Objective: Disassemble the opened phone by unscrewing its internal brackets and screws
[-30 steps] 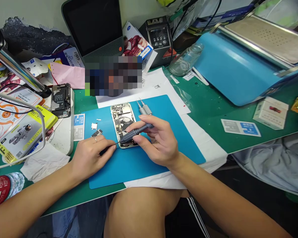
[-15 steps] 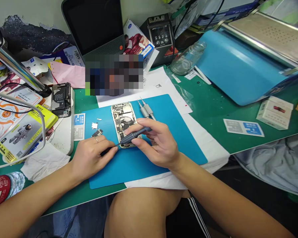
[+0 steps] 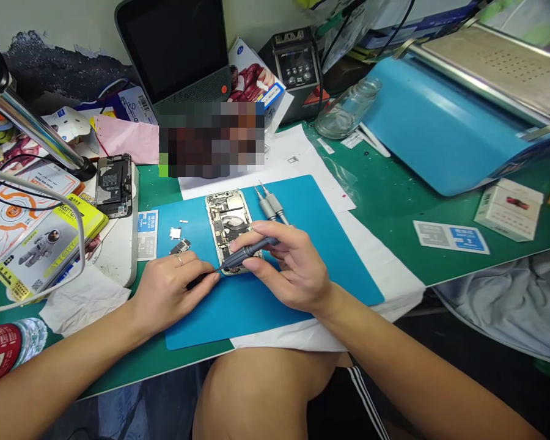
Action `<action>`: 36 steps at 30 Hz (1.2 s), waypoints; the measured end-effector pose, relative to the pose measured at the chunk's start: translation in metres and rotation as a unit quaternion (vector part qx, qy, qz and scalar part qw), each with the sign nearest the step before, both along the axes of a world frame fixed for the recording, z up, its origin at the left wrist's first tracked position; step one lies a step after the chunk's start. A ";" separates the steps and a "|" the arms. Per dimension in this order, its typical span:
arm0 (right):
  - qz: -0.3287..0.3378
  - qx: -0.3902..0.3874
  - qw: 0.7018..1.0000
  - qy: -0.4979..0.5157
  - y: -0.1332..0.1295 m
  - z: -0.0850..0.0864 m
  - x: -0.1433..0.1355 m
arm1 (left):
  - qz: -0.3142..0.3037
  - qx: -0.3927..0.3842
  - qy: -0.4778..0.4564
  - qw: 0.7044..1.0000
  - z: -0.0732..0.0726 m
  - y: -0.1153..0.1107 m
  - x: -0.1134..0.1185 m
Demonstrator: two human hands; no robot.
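Observation:
A grey screwdriver (image 3: pixel 247 253) is held in my right hand (image 3: pixel 297 266), its tip pointing left over the lower end of an opened phone (image 3: pixel 231 214). My left hand (image 3: pixel 174 287) is closed, with thumb and forefinger pinched right at that tip. What lies between those fingers is hidden. The phone's inner parts are exposed as it lies on a blue mat (image 3: pixel 275 299). Beside it on the right are two more grey screwdrivers (image 3: pixel 270 203). To its left lie a small silvery part (image 3: pixel 175 233) and a dark part (image 3: pixel 180 247).
Another opened phone (image 3: pixel 113 186) rests on a white pad at the left, near a yellow battery box (image 3: pixel 50 244). A glass jar (image 3: pixel 348 110) lies tilted at the back. On the right are a blue-and-grey card (image 3: pixel 451 237) and a small white box (image 3: pixel 508 209).
Hardly anything differs. Both hands and the screwdriver keep their places at the phone's lower end, and the view has shifted very slightly.

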State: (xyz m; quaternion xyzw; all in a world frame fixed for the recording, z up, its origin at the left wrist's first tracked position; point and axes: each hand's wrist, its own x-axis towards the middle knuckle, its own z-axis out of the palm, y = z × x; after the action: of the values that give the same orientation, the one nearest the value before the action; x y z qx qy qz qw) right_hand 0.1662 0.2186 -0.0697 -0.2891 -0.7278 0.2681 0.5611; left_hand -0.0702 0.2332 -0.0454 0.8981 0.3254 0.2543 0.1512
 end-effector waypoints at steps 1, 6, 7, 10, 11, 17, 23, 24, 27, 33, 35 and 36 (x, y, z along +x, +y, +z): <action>-0.001 0.001 1.000 -0.001 0.000 0.000 0.000 | -0.001 0.000 0.000 1.000 0.000 0.000 0.000; -0.002 0.000 1.000 0.000 0.000 0.000 -0.001 | -0.009 -0.001 0.001 1.000 0.000 0.000 -0.001; -0.001 -0.002 1.000 0.000 0.000 0.000 -0.001 | -0.010 -0.001 0.002 1.000 -0.001 0.001 -0.001; 0.001 -0.008 1.000 0.002 0.000 0.000 -0.001 | -0.013 0.001 0.004 1.000 -0.001 0.001 -0.001; 0.001 -0.008 1.000 0.003 0.000 0.000 0.000 | -0.013 0.003 0.005 1.000 -0.001 0.001 -0.001; 0.002 -0.008 1.000 0.004 0.000 -0.001 -0.001 | -0.018 -0.001 0.007 1.000 0.001 0.001 -0.002; -0.011 -0.009 1.000 0.008 0.000 0.004 -0.002 | -0.011 -0.008 0.007 1.000 -0.002 0.000 -0.002; -0.013 -0.010 1.000 0.010 0.000 0.005 -0.002 | -0.009 -0.009 0.009 1.000 -0.002 0.000 -0.002; -0.017 -0.008 1.000 0.020 0.000 0.007 -0.003 | -0.007 -0.008 0.010 1.000 -0.002 0.000 -0.002; -0.024 -0.010 0.999 0.018 0.000 0.007 -0.003 | -0.005 -0.010 0.009 1.000 -0.001 0.000 -0.001; -0.023 -0.010 1.000 0.019 0.000 0.006 -0.003 | -0.008 -0.012 0.005 1.000 0.000 -0.001 -0.001; -0.022 -0.011 1.000 0.019 0.000 0.006 -0.003 | -0.009 -0.012 0.004 1.000 0.000 -0.001 -0.001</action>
State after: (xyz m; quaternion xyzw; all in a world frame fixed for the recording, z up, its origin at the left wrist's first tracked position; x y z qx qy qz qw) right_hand 0.1635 0.2185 -0.0633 -0.3059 -0.7073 0.2694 0.5775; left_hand -0.0707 0.2324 -0.0456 0.8999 0.3210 0.2457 0.1633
